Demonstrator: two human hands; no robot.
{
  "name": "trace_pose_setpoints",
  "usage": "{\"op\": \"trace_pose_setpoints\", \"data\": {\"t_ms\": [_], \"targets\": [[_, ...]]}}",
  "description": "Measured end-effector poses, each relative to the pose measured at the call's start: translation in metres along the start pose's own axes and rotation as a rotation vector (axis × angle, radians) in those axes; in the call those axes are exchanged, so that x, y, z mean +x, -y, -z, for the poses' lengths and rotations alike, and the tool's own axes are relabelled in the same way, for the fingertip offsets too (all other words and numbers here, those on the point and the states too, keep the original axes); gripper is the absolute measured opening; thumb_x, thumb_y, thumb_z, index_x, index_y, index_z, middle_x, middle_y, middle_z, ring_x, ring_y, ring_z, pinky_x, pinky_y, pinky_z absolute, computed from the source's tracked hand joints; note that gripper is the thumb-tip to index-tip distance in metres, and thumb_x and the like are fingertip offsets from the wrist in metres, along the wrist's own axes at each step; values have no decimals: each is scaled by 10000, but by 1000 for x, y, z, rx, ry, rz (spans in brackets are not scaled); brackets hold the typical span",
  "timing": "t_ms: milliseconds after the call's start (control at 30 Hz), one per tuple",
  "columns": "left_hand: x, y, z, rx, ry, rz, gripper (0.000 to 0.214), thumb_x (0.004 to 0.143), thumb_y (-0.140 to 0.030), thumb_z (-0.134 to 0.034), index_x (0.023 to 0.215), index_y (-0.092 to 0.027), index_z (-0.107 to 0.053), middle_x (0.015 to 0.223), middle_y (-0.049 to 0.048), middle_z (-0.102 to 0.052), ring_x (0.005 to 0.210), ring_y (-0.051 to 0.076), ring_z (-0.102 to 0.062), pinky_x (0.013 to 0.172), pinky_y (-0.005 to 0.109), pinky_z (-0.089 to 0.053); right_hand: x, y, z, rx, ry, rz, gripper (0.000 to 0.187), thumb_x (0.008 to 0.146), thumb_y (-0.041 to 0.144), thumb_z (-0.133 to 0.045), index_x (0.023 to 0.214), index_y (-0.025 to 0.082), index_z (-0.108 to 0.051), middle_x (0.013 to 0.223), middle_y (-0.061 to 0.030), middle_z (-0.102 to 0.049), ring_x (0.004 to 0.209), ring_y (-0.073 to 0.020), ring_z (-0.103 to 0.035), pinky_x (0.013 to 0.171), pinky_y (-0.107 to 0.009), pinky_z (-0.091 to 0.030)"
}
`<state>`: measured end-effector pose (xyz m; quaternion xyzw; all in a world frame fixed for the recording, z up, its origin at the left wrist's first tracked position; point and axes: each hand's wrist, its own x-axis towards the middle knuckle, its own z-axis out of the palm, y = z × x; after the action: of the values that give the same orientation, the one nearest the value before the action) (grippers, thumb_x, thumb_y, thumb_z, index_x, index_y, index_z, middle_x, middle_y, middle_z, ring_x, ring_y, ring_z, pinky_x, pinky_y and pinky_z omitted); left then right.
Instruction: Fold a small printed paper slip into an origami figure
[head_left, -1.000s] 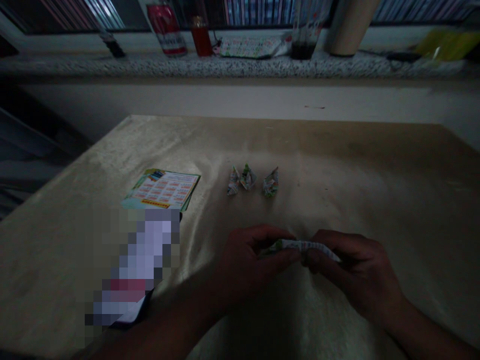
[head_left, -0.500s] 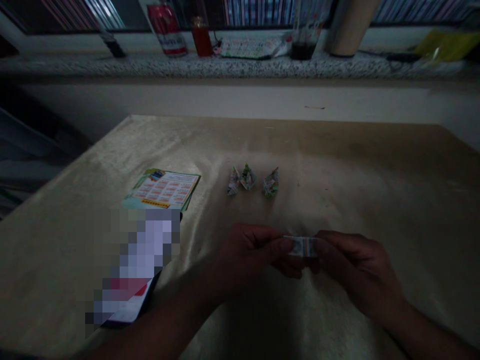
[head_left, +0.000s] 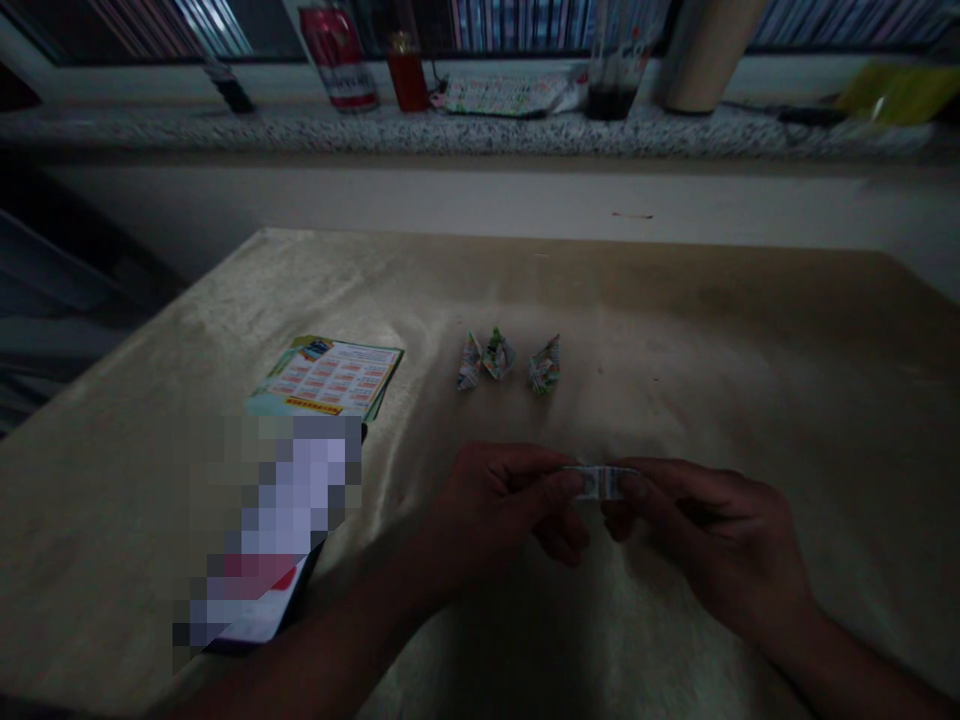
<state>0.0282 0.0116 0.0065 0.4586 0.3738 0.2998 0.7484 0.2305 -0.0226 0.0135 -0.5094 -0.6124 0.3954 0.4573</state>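
A small folded piece of printed paper is stretched between my two hands above the table. My left hand pinches its left end between thumb and fingers. At the other end my right hand grips it the same way, so both ends are hidden by fingertips. Beyond the hands stand three little folded paper shapes made of printed paper: a left one, a middle one close beside it, and a right one set apart.
Left of my hands, a phone with a partly blurred screen lies below a stack of printed leaflets. The cloth-covered table meets a wall. On the stone sill are a red can, a red bottle and a cup.
The paper strip has tilted a little and looks narrower. Fingers of both hands have shifted beneath it, my hands still pinching both ends. The paper shapes have stayed put.
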Motion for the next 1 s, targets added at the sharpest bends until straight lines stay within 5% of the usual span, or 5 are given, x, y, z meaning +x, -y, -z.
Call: {"op": "trace_pose_setpoints", "data": {"t_ms": [600,800,1000], "targets": [[2,2,3,25,62,78,305,947,-413,-645,1037,-155,-781,623,15,-731,500,129,-683,508,215,-560,2,-7,4,324,33,-166,128,888,216,-752,951,277,-846,592,3,-767,479,-96,-718,484,-98,-569],[-2,-1,-2,497,-127,-202,366,815,-295,-810,1173,-246,-756,1052,28,-802,939,198,-743,826,270,-557,1,-20,8,370,63,-252,114,899,284,-757,979,266,-836,655,-1,-767,517,-90,-703,506,-130,-573],[-1,0,-3,546,-108,-222,268,910,-312,-703,1159,-229,-754,1034,14,-800,920,186,-731,808,261,-526,2,-20,2,410,12,-267,317,727,133,-868,1003,283,-824,659,27,-777,543,-98,-707,518,-134,-588]]}}
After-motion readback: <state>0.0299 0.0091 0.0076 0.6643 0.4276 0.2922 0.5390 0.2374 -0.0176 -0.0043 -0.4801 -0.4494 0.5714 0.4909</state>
